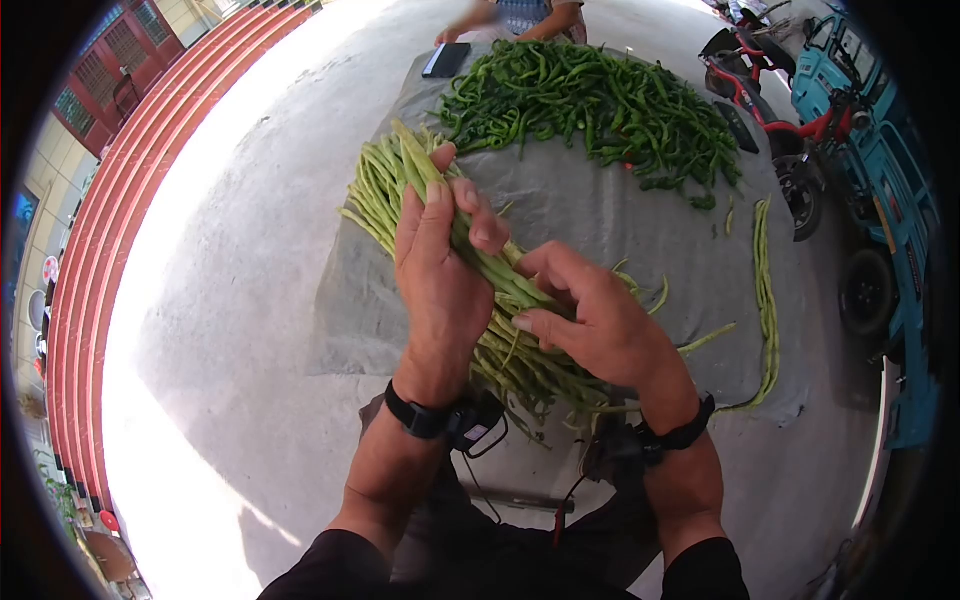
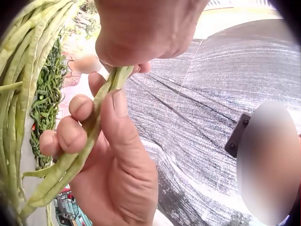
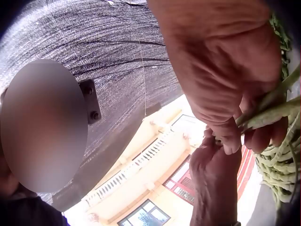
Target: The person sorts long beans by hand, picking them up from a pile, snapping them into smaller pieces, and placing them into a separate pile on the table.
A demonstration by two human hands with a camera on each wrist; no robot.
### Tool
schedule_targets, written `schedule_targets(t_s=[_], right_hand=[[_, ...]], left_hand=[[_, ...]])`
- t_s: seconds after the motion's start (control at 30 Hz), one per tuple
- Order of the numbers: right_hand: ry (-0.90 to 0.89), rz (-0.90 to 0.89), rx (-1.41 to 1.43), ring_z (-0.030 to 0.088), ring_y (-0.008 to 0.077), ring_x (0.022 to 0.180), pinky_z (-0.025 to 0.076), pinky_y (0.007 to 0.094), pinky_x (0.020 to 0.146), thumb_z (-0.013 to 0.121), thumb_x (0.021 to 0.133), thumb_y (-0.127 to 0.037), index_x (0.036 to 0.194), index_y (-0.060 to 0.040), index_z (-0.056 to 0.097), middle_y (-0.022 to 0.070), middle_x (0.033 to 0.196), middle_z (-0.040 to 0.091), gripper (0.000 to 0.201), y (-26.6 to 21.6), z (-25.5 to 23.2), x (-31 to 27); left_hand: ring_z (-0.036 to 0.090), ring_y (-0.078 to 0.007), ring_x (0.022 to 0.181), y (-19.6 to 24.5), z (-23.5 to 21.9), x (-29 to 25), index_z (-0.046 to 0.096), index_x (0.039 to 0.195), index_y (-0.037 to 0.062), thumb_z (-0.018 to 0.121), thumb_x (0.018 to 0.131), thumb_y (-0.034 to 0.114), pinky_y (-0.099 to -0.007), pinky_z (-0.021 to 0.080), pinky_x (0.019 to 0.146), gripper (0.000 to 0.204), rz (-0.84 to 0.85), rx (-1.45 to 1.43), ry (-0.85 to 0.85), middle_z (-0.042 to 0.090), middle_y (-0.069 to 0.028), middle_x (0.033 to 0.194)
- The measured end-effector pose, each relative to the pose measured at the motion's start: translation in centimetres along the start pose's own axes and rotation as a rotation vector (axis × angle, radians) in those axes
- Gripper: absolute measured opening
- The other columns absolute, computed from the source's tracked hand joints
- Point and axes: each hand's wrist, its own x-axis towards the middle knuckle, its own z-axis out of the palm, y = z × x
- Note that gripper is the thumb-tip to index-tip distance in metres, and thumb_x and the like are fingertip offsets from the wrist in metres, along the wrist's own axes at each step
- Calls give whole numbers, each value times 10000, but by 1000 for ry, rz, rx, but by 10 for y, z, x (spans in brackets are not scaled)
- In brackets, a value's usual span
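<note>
A few long green beans [image 2: 61, 176] lie across my left hand [image 1: 440, 275], its thumb and fingers curled round them in the left wrist view. Close by, my right hand [image 1: 610, 315] pinches the same beans between thumb and fingers, just below the left hand in the head view. Both hands are held over a large heap of long beans [image 1: 540, 375], paler and yellowish green, on a grey cloth [image 1: 640, 225]. The heap's far ends [image 1: 372, 190] show left of my left hand. In the right wrist view, the right palm covers part of the held beans.
Green peppers [image 1: 590, 100] are piled at the cloth's far side, with a phone [image 1: 446, 60] at their left. Several long beans [image 1: 766, 290] lie along the right edge. A person [image 1: 525, 15] sits opposite. A red bike [image 1: 760, 90] and a teal vehicle [image 1: 885, 200] stand right; red steps [image 1: 130, 230] rise left.
</note>
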Motion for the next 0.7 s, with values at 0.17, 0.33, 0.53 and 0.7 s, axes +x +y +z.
schedule_targets(t_s=[0.17,0.33,0.53,0.7], right_hand=[[97,-19,-152,673,461,900,526,443,799,660,1019,-178,1220,21,621,269,1027,701,286,-7,0,-4],[149,40,-194,640,277,764,504,386,737,619,1060,-223,1176,24,669,198,858,671,277,-22,-12,-10],[204,88,-120,502,92,706,439,290,662,625,1074,-221,1165,31,687,19,745,572,275,-16,-38,-22],[187,142,40,496,56,707,417,256,646,633,1070,-195,1147,48,701,-28,750,562,264,-13,-56,-32]], left_hand=[[519,-141,782,6,-19,8,457,1443,24,450,1152,187,-317,462,725,333,36,-28,105,558,-36,973],[615,-196,901,10,-20,10,498,1410,22,475,1151,255,-351,510,820,350,-97,0,155,603,-50,964],[644,-231,1055,17,-22,17,505,1448,0,456,1144,336,-394,517,898,456,-324,156,-1,679,-111,1143],[673,-215,1068,18,-27,16,570,1397,-13,568,1110,302,-338,530,846,426,-350,226,-133,714,-117,1183]])
